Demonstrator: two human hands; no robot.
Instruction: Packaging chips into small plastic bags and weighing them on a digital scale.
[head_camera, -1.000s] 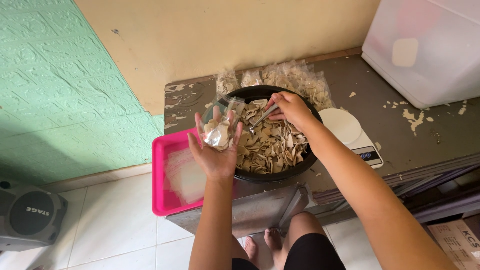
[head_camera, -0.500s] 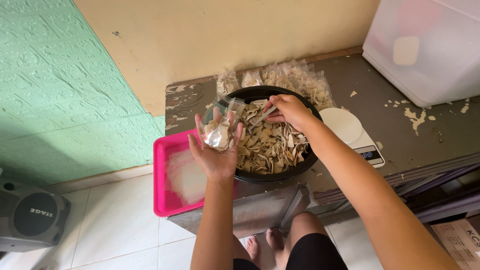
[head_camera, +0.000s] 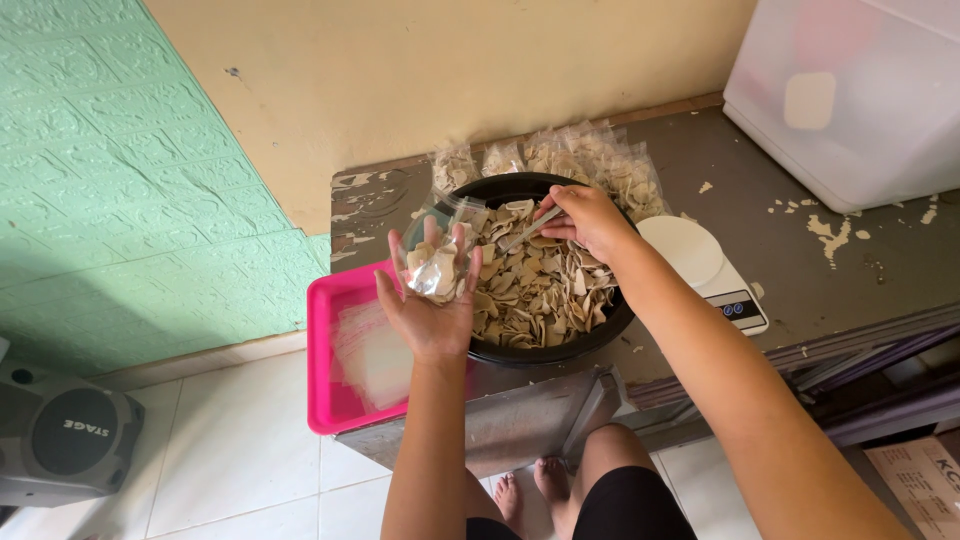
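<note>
A worn grey desk (head_camera: 850, 270) with flaking paint stands against a cream wall (head_camera: 450, 70), which meets a green embossed wall (head_camera: 120, 180) on the left. White floor tiles (head_camera: 230, 460) lie below, with a black speaker (head_camera: 65, 440) at far left. Soft daylight fills the room, and a white plastic container (head_camera: 860, 90) sits at the desk's far right corner.

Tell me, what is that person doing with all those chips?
A person's left hand holds a small clear plastic bag, partly filled with pale dried chips. The right hand grips a metal spoon over the round black bowl heaped with the same chips. Filled bags lie behind it.
</note>
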